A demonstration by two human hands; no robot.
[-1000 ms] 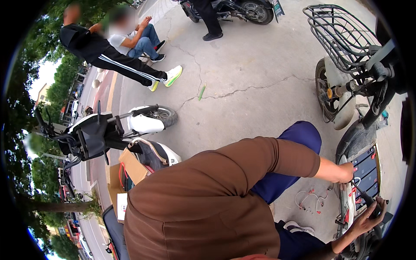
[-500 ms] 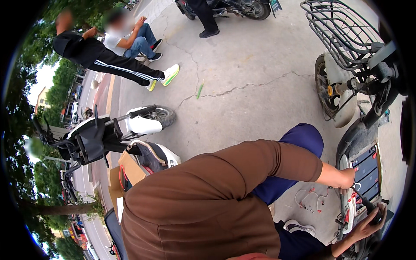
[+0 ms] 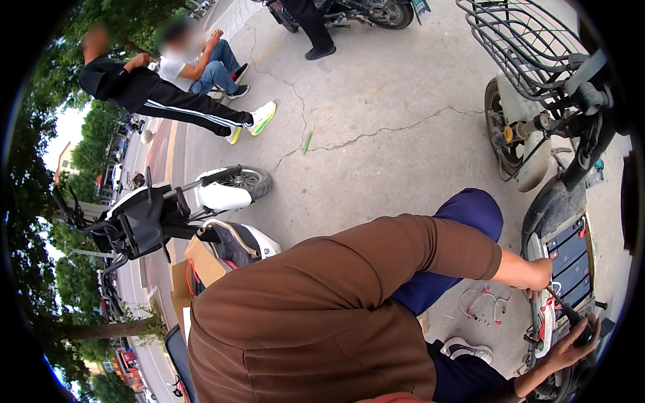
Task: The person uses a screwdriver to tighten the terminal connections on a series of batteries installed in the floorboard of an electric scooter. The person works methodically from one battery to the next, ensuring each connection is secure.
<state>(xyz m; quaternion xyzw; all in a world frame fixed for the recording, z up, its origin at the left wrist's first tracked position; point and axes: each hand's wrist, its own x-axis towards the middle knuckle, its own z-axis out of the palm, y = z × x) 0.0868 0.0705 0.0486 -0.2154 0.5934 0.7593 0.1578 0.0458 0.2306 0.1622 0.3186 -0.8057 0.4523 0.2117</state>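
Several dark battery blocks [image 3: 568, 264] lie side by side in the open footboard compartment of an electric scooter at the right. At the near end of them, my right hand [image 3: 572, 346] is closed around the dark handle of a screwdriver [image 3: 570, 314]. Its thin shaft slants toward my left hand [image 3: 537, 275]. That hand is closed at the compartment's left edge, close to the shaft's tip, and its fingers hide what they grip. Red and white wires [image 3: 551, 304] show between the two hands. On the ground left of the scooter lie loose white leads with red ends [image 3: 498, 310].
The scooter's wire basket [image 3: 521, 47] and front wheel [image 3: 502, 127] rise beyond the batteries. A white and black electric bike [image 3: 144, 211] stands at left by a cardboard box [image 3: 201, 265]. Two people [image 3: 151, 94] are at far left. A motorcycle [image 3: 363, 15] is at the back.
The view has shifted slightly, moving the scooter a little within the picture. Both hands keep nearly the same places, the right still on the screwdriver.
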